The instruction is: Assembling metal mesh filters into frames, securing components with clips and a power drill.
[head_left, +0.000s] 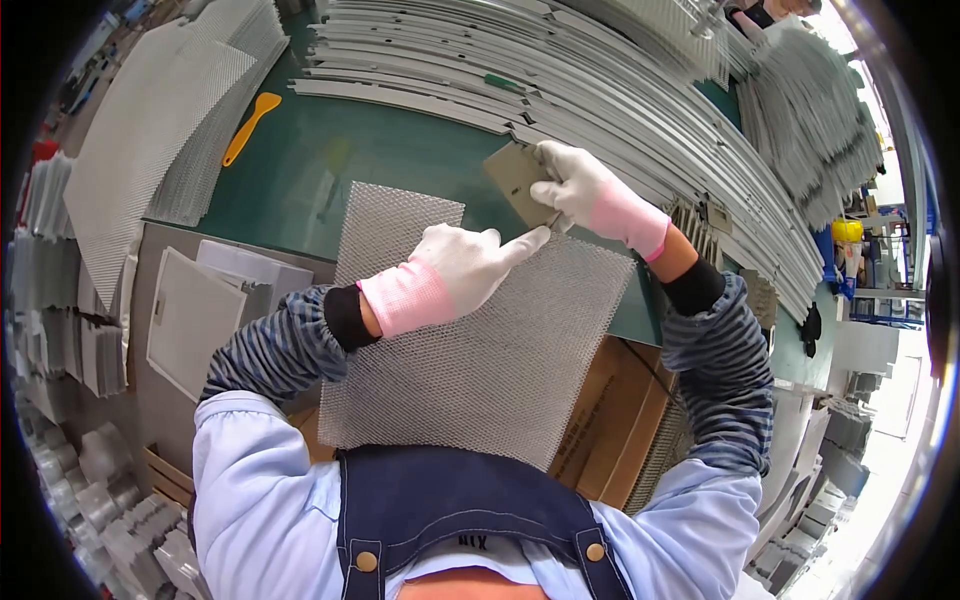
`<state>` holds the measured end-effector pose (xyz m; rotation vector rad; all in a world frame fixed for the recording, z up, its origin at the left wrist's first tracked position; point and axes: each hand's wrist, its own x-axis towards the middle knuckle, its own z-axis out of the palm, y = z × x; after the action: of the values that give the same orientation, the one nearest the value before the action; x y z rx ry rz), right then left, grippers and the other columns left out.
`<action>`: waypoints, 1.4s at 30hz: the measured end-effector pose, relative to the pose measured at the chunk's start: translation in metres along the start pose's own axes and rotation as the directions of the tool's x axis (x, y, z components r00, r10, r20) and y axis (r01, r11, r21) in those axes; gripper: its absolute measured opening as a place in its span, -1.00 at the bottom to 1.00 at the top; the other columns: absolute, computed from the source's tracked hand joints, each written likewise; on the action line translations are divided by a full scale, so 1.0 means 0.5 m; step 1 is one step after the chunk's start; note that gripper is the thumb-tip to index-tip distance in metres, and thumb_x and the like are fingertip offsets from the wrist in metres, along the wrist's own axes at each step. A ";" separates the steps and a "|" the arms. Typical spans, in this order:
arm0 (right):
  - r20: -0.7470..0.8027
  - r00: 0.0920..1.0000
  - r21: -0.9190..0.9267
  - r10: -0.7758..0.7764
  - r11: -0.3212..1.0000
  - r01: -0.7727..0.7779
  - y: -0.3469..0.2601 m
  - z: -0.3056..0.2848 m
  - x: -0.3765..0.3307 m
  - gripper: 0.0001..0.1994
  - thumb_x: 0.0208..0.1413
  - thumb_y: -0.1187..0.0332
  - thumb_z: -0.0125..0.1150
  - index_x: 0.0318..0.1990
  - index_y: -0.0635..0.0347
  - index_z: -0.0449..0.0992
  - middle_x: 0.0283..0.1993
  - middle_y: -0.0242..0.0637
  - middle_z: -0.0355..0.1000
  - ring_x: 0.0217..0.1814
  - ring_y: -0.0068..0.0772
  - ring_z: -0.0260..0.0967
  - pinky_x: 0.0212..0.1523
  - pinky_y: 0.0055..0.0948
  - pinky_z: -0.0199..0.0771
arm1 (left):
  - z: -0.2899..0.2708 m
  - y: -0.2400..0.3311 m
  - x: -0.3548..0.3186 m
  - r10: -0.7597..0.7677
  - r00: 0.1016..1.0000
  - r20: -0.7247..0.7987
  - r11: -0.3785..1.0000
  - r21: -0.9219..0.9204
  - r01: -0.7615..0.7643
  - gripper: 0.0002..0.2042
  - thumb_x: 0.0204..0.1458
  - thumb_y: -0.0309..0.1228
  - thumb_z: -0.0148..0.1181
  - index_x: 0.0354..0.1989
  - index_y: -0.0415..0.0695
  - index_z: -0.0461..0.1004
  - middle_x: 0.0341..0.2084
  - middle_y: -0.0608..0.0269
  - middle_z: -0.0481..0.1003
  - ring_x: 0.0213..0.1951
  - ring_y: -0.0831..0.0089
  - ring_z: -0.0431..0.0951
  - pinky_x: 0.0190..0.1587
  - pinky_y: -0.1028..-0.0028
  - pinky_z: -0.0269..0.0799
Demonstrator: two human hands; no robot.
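A worker in white gloves with pink cuffs bends over a green bench [400, 150]. The left hand [465, 262] lies flat on a sheet of fine metal mesh [470, 350], index finger stretched out toward the sheet's far right corner, its grip otherwise loosely curled and holding nothing. The right hand [580, 190] has its grip clamped on a small flat grey scraper [515, 175], fingers wrapped over its near edge, just beyond that same corner of the mesh. The mesh sheet rests half on the bench edge and half over the person's lap, above an open cardboard box [615, 410] whose contents are hidden. Long grey metal strips [600, 70] are stacked across the far side of the bench; more mesh sheets [150, 130] lie piled at left, beside a yellow plastic scraper [250, 125].
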<state>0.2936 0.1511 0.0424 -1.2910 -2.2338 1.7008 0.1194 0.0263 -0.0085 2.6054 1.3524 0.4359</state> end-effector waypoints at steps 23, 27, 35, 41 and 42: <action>0.210 0.967 -0.306 -0.141 0.930 0.202 -0.040 0.017 -0.031 -0.69 0.07 0.54 -0.02 0.00 0.35 0.38 -0.27 -0.11 0.48 -0.26 -0.31 0.48 -0.21 -0.37 0.48 | -0.150 -0.131 0.067 -0.129 0.852 0.507 0.808 -0.445 0.387 -0.72 -0.16 -0.43 0.34 -0.27 -0.33 0.59 -0.56 0.16 0.56 -0.51 0.47 0.51 -0.33 0.53 0.42; 0.300 0.953 -0.416 -0.031 0.895 0.161 -0.067 0.022 -0.027 -0.71 0.03 0.51 0.11 -0.05 0.32 0.38 -0.25 -0.11 0.49 -0.25 -0.25 0.48 -0.19 -0.35 0.49 | -0.165 -0.129 0.063 -0.145 0.875 0.463 0.756 -0.518 0.399 -0.74 -0.13 -0.47 0.31 -0.24 -0.32 0.59 -0.51 0.16 0.58 -0.48 0.46 0.52 -0.29 0.54 0.44; 0.160 0.985 -0.592 -0.057 0.794 0.142 -0.046 0.079 -0.034 -0.55 -0.14 0.19 0.38 -0.15 0.29 0.41 -0.34 -0.11 0.49 -0.27 -0.11 0.50 -0.19 -0.25 0.51 | -0.184 -0.110 0.065 -0.178 0.879 0.443 0.752 -0.515 0.412 -0.79 -0.09 -0.57 0.23 -0.24 -0.33 0.59 -0.48 0.16 0.59 -0.43 0.50 0.54 -0.26 0.53 0.45; 0.199 0.979 -0.709 -0.052 0.681 0.180 -0.058 0.069 -0.037 -0.50 -0.19 0.20 0.39 -0.11 0.26 0.37 -0.25 -0.08 0.47 -0.18 -0.06 0.48 -0.17 -0.27 0.51 | -0.178 -0.106 0.069 -0.171 0.897 0.408 0.741 -0.546 0.390 -0.82 -0.10 -0.56 0.21 -0.28 -0.31 0.60 -0.49 0.16 0.59 -0.44 0.42 0.55 -0.24 0.48 0.45; 0.210 0.974 -0.674 -0.081 0.710 0.204 -0.052 0.072 -0.033 -0.51 -0.18 0.24 0.37 -0.10 0.27 0.36 -0.22 -0.07 0.46 -0.15 -0.04 0.47 -0.16 -0.26 0.50 | -0.171 -0.122 0.063 -0.054 0.972 0.229 0.851 -0.498 0.165 -0.82 -0.09 -0.54 0.21 -0.28 -0.28 0.59 -0.49 0.14 0.59 -0.45 0.36 0.56 -0.26 0.45 0.47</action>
<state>0.2715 0.1118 0.0564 -1.0186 -3.1495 0.9384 0.0609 0.0886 0.0602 2.0579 1.1179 0.4230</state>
